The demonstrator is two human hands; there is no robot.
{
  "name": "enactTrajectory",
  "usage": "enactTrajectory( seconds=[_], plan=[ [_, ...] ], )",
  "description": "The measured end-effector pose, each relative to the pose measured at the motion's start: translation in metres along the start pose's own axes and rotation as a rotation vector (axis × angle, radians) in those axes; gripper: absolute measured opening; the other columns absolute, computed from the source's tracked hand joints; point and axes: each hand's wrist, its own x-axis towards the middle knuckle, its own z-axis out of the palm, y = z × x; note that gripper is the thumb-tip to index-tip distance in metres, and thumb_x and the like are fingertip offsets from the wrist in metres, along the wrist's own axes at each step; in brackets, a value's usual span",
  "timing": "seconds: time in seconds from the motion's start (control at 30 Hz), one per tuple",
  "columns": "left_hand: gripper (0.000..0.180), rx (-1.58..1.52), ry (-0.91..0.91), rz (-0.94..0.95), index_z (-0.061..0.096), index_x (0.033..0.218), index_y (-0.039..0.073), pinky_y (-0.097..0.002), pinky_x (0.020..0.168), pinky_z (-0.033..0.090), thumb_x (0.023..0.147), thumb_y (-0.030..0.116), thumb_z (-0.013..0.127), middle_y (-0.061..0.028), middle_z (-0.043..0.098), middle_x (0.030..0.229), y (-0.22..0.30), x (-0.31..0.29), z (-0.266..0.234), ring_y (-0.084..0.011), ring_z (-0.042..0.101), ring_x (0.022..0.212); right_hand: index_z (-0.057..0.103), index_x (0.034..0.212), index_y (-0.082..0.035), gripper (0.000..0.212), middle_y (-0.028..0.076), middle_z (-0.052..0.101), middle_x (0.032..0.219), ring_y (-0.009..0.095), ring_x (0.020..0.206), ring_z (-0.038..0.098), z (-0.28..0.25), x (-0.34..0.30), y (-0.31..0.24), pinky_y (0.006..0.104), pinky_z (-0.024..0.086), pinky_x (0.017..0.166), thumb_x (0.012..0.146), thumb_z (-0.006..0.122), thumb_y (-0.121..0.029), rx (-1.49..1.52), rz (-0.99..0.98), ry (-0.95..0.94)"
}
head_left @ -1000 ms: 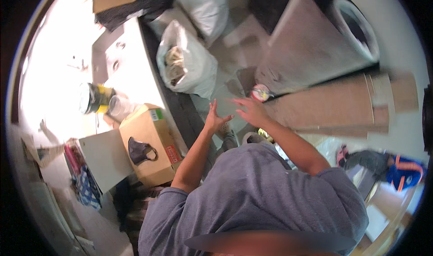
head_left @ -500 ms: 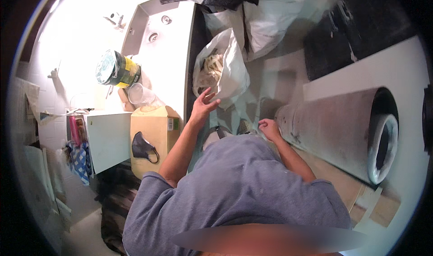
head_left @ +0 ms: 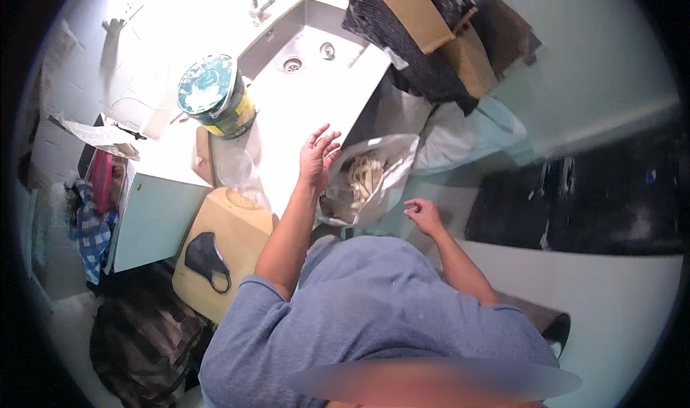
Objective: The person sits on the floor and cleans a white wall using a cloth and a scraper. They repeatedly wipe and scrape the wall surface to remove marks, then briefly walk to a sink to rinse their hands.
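My left hand point(head_left: 318, 155) is raised at the edge of the counter, its fingers spread and nothing in them. Just to its right, a white sack point(head_left: 392, 192) stands with its mouth wide, showing pale, crumpled scraps point(head_left: 365, 178) inside. Beyond the sack's lower right side is my right hand point(head_left: 422, 215), fingers loosely bent and apart, with nothing visible in it. Neither hand appears to touch the sack, though the left one partly overlaps its rim in the picture. A clear plastic cup point(head_left: 236, 167) lies on the counter left of my left hand.
A paint bucket point(head_left: 228, 113) stands beside the steel sink point(head_left: 305, 31). Cardboard point(head_left: 411, 13) and black sheeting are piled far right of the sink. A dark mask point(head_left: 206, 257) lies on a yellowish container point(head_left: 248, 225). Black panels point(head_left: 575, 200) are at the right, a dark bag point(head_left: 144, 329) lower left.
My view has swung to the right and my body has turned toward the sack and sink. Both hands stay empty; the large roll at the right is now mostly out of view.
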Motion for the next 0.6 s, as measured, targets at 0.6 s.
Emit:
enactTrajectory(
  seconds=[0.6],
  plan=[
    [0.041, -0.264, 0.346, 0.321, 0.055, 0.138, 0.005, -0.0276, 0.083, 0.054, 0.101, 0.020, 0.067, -0.0064, 0.067, 0.111, -0.014, 0.079, 0.021, -0.0103, 0.062, 0.088, 0.069, 0.130, -0.009, 0.036, 0.015, 0.062, 0.137, 0.030, 0.112, 0.066, 0.004, 0.512, -0.387, 0.0384, 0.053, 0.099, 0.095, 0.067, -0.014, -0.439, -1.064, -0.113]
  ],
)
